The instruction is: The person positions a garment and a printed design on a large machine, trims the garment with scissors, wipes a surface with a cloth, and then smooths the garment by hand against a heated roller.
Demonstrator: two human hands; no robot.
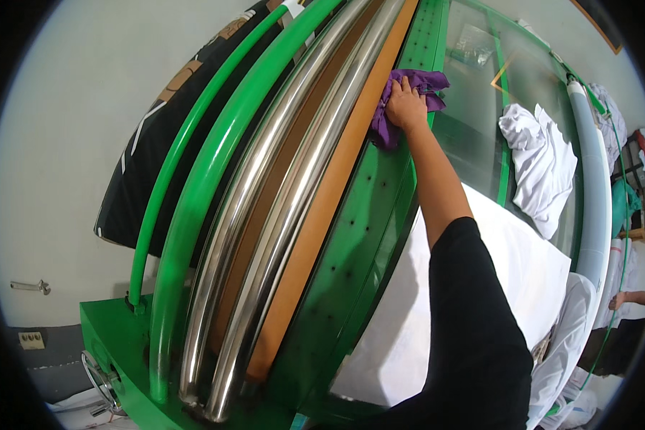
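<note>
wiping looks like the step: right hand (407, 107) on purple cloth (385, 131), far along green panel (363, 208), just right of orange bar (335, 190). can't tell if fingers clamp it. next stroke likely needs steady pressure, clear of bar.

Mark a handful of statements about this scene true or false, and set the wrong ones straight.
1. The right hand is on a purple cloth. True.
2. The purple cloth lies on the large white sheet. False: it lies over the dotted green panel, apart from the white sheet.
3. A crumpled white cloth lies to the right of the purple one. True.
4. The shiny metal tubes run to the right of the orange bar. False: they run left of the orange bar.
5. The reaching arm wears a black sleeve. True.
</note>
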